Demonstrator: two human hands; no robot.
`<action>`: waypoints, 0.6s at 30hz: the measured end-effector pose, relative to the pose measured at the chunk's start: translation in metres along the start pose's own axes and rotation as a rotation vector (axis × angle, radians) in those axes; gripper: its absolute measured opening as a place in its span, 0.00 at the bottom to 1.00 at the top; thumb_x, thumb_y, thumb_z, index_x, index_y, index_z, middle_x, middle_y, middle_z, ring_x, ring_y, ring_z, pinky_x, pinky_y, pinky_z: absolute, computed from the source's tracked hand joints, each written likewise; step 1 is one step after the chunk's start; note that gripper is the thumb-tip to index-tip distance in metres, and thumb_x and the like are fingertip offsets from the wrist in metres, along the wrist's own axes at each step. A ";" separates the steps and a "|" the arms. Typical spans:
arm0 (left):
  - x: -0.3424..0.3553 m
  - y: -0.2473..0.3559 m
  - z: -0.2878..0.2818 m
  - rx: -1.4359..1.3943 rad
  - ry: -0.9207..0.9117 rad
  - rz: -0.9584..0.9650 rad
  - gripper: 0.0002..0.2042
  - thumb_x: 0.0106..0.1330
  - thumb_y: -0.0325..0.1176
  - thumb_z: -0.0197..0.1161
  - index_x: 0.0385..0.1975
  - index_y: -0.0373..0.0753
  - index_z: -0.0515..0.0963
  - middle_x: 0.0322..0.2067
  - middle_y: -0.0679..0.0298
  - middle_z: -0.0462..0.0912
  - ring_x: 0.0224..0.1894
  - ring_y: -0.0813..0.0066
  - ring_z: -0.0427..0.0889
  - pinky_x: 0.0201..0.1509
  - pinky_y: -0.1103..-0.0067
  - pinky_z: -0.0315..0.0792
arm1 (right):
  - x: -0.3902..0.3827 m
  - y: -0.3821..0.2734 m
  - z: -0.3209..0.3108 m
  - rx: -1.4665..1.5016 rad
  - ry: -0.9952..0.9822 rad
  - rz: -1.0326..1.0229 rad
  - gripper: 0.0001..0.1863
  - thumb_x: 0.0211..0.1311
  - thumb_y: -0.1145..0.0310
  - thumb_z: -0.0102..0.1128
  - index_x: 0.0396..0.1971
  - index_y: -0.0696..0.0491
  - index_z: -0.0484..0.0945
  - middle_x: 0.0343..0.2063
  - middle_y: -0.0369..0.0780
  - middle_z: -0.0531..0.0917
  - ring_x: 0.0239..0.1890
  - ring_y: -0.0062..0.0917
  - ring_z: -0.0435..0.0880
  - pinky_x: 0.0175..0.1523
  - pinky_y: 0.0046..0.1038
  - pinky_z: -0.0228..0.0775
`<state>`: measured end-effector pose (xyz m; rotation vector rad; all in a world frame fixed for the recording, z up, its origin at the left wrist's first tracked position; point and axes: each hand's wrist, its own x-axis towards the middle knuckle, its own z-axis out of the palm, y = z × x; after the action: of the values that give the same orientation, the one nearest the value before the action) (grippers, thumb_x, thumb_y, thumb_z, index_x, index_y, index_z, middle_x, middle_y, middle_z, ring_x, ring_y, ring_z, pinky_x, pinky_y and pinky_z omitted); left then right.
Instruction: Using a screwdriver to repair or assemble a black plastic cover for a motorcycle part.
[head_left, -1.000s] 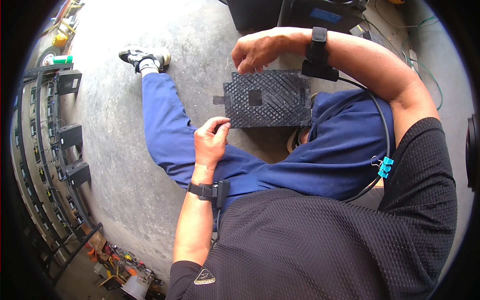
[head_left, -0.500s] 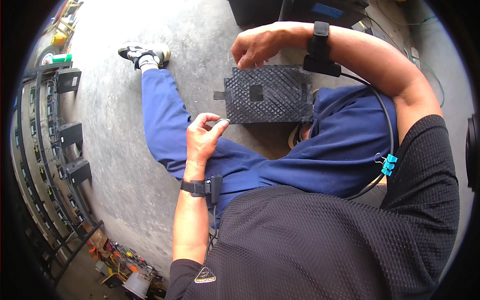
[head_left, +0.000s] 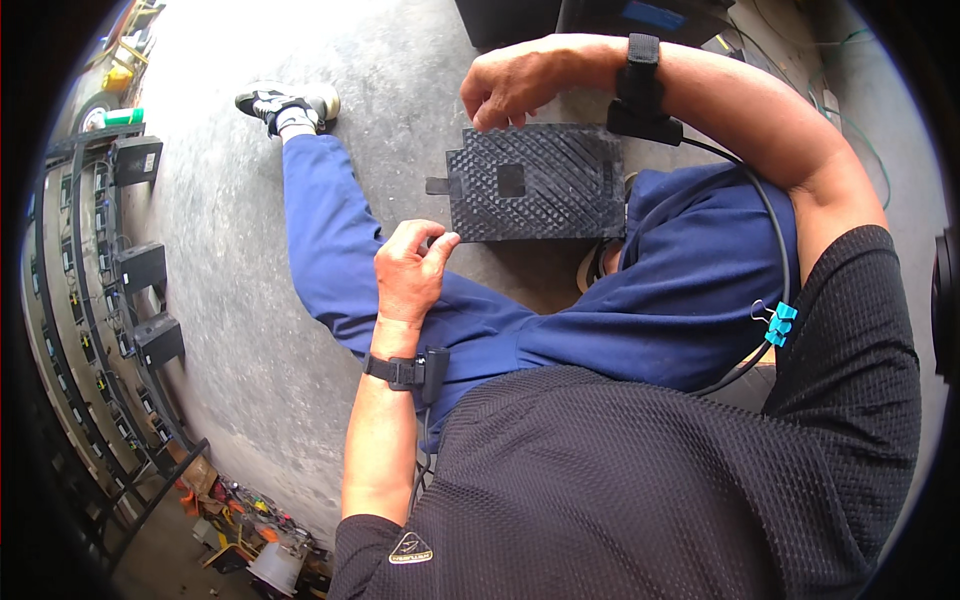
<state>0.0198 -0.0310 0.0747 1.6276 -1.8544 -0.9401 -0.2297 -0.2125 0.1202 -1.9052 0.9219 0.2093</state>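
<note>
A black panel (head_left: 560, 180) with a ridged surface, a square opening and a small tab on its left side lies in front of me between my legs. My left hand (head_left: 408, 262) is at its near left corner, thumb and forefinger pinched together; I cannot make out whether they hold the corner or something small. My right hand (head_left: 505, 88) arches over from the right, above the far left edge. Its fingers are curled downward with the tips close to that edge, and what they hold, if anything, is hidden.
Black boxes (head_left: 640, 25) stand on the floor beyond my right hand. On the left is a dark metal rack (head_left: 150, 385) with small devices and cables. A white bucket (head_left: 275, 567) sits among loose items at lower left. A cable (head_left: 775, 235) with a blue clip (head_left: 780, 325) runs along my right arm.
Both hands and the panel sit slightly higher in the picture. A small greenish bit seen at my left fingertips earlier no longer shows. My left fingers have closed further over the corner.
</note>
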 end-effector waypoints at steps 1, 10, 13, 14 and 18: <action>0.000 0.001 0.000 0.021 0.013 -0.019 0.09 0.55 0.31 0.74 0.28 0.36 0.80 0.26 0.60 0.81 0.21 0.72 0.76 0.27 0.78 0.71 | 0.000 0.001 0.000 -0.003 -0.005 -0.003 0.15 0.63 0.63 0.59 0.40 0.60 0.82 0.29 0.42 0.84 0.30 0.27 0.85 0.34 0.28 0.79; -0.001 -0.002 0.005 -0.430 -0.071 -0.407 0.07 0.60 0.32 0.72 0.33 0.36 0.83 0.29 0.67 0.84 0.19 0.82 0.76 0.25 0.83 0.71 | 0.001 0.002 -0.001 -0.002 -0.002 -0.014 0.16 0.63 0.62 0.59 0.40 0.60 0.81 0.29 0.43 0.84 0.29 0.27 0.85 0.33 0.28 0.79; -0.002 -0.007 0.003 -0.553 -0.082 -0.467 0.09 0.62 0.30 0.69 0.39 0.34 0.84 0.32 0.65 0.85 0.20 0.82 0.79 0.26 0.85 0.74 | 0.001 0.001 -0.001 0.004 -0.005 -0.017 0.16 0.63 0.62 0.58 0.40 0.60 0.81 0.29 0.43 0.85 0.29 0.27 0.85 0.33 0.28 0.79; -0.003 -0.009 0.001 -0.552 -0.082 -0.468 0.09 0.62 0.30 0.69 0.39 0.34 0.84 0.32 0.65 0.85 0.20 0.82 0.79 0.26 0.85 0.74 | 0.001 0.000 0.000 0.004 -0.005 -0.018 0.16 0.63 0.62 0.58 0.40 0.60 0.81 0.29 0.43 0.85 0.29 0.27 0.85 0.33 0.28 0.79; -0.004 -0.008 -0.006 -0.701 -0.151 -0.471 0.12 0.65 0.27 0.65 0.47 0.31 0.80 0.32 0.62 0.85 0.28 0.77 0.84 0.33 0.83 0.79 | 0.000 0.002 0.000 0.004 -0.003 -0.007 0.16 0.64 0.62 0.58 0.40 0.60 0.81 0.29 0.43 0.85 0.29 0.27 0.85 0.33 0.29 0.79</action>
<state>0.0304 -0.0280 0.0730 1.5636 -1.0178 -1.7127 -0.2307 -0.2130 0.1191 -1.9034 0.9132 0.2063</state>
